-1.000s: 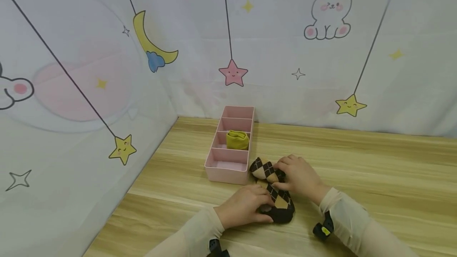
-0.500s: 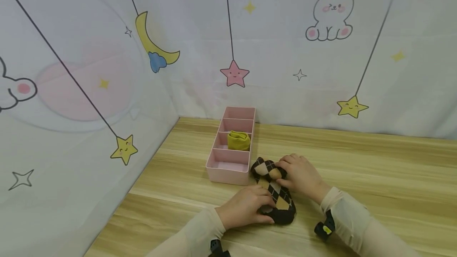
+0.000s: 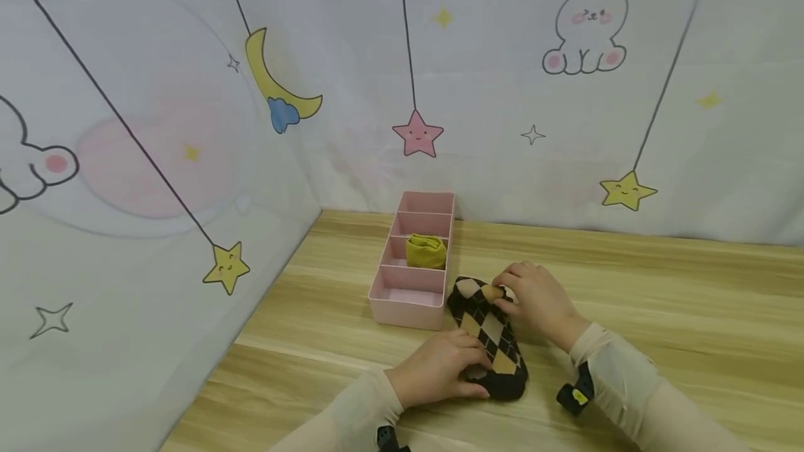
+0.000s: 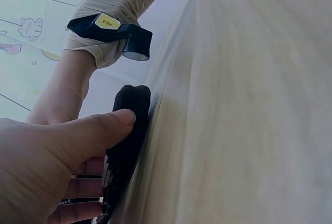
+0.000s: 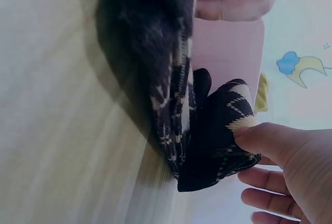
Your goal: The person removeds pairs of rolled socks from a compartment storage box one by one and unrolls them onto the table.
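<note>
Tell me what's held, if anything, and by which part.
The argyle sock: right hand pinches its folded far end, left hand holds its black near end.

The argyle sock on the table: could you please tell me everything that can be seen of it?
The argyle sock looks knitted, with black, tan and cream diamonds, thin pale lines and a black near end. It lies on the wood-grained table, beside the pink box, its far end folded over. The left hand holds its near end; the right hand pinches the fold.
</note>
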Motion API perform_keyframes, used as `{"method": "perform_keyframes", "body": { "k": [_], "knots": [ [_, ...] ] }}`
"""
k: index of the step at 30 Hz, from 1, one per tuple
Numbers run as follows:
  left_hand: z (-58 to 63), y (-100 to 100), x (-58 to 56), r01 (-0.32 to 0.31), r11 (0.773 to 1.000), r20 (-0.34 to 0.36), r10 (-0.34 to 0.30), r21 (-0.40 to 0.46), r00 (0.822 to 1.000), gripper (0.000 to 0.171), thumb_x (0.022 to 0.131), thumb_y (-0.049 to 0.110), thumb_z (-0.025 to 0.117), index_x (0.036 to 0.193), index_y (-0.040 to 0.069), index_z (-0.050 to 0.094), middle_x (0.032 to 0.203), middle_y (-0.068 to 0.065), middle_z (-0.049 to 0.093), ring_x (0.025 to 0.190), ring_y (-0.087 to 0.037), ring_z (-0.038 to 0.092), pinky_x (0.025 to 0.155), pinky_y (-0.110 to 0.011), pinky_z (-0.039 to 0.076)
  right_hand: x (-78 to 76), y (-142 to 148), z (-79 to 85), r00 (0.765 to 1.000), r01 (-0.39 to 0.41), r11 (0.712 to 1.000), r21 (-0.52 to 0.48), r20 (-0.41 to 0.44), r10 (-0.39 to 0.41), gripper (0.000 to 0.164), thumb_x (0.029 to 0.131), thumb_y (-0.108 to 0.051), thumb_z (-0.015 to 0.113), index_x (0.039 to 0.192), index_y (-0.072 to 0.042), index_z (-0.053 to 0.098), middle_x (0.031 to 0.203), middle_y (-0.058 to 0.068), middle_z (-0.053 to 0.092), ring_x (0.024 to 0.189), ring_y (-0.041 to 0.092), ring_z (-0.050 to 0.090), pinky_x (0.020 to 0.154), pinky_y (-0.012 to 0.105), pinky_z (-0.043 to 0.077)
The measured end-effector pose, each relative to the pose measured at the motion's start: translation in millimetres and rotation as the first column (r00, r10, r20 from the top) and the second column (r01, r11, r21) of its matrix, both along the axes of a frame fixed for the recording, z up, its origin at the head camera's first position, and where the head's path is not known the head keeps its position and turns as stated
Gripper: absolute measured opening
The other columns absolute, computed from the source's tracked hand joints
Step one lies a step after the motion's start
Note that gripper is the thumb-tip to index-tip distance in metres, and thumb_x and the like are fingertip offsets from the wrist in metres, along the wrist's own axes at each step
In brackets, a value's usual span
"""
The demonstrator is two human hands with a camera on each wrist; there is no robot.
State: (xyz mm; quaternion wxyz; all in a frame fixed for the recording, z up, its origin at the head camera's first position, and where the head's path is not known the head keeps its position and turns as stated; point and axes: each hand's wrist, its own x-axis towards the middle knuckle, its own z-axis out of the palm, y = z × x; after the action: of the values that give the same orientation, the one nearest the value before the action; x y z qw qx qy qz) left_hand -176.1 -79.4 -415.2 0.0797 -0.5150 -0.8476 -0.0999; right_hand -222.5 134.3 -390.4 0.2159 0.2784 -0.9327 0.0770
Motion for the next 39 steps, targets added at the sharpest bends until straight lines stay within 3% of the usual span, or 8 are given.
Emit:
{"method": "perform_keyframes", "body": {
  "k": [10, 23, 30, 39],
  "knots": [
    [-1.6, -0.3, -0.8, 0.009, 1.0, -0.013, -0.008, 0.02, 1.0, 0.031, 0.082, 0.045, 0.072, 0.1, 0.02, 0.071, 0.102, 0.01, 0.068, 0.093, -0.004, 0.059, 0.084, -0.012, 0.043, -13.8, 1.7, -2.2, 0.998, 0.036, 0.993, -0.114, -0.039, -0.04, 0.019, 0.075, -0.015, 0.081, 0.09, -0.009, 0.072, 0.082, 0.004, 0.062, 0.075, 0.021, 0.058, 0.066, 0.036, 0.05],
    [-1.6, -0.1, -0.1, -0.002, 1.0, -0.026, 0.002, 0.014, 1.0, 0.031, 0.081, 0.047, 0.072, 0.1, 0.022, 0.071, 0.102, 0.012, 0.067, 0.094, -0.002, 0.058, 0.083, -0.01, 0.043, -29.0, 9.0, -10.0, 0.991, 0.108, 0.976, -0.189, 0.098, -0.091, 0.014, 0.082, -0.013, 0.075, 0.093, -0.011, 0.067, 0.089, 0.007, 0.066, 0.08, 0.024, 0.063, 0.067, 0.04, 0.053],
    [-1.9, -0.1, 1.4, -0.005, 1.0, -0.015, 0.006, 0.021, 1.0, 0.031, 0.081, 0.046, 0.072, 0.1, 0.022, 0.071, 0.101, 0.012, 0.067, 0.092, -0.002, 0.058, 0.082, -0.009, 0.042, -30.4, 10.0, -12.8, 0.974, 0.128, 0.985, -0.112, 0.201, -0.103, 0.014, 0.087, -0.016, 0.069, 0.101, -0.012, 0.069, 0.097, 0.007, 0.072, 0.081, 0.025, 0.068, 0.065, 0.039, 0.055],
    [-1.6, -0.1, 1.0, -0.019, 1.0, 0.001, 0.019, 0.01, 1.0, 0.031, 0.081, 0.046, 0.073, 0.101, 0.022, 0.071, 0.101, 0.012, 0.067, 0.092, -0.003, 0.057, 0.082, -0.009, 0.041, -30.9, 10.3, -15.8, 0.955, 0.123, 0.992, -0.038, 0.277, -0.108, 0.037, 0.088, -0.035, 0.067, 0.113, -0.009, 0.067, 0.107, 0.015, 0.07, 0.093, 0.033, 0.066, 0.074, 0.047, 0.056]
  ]
}}
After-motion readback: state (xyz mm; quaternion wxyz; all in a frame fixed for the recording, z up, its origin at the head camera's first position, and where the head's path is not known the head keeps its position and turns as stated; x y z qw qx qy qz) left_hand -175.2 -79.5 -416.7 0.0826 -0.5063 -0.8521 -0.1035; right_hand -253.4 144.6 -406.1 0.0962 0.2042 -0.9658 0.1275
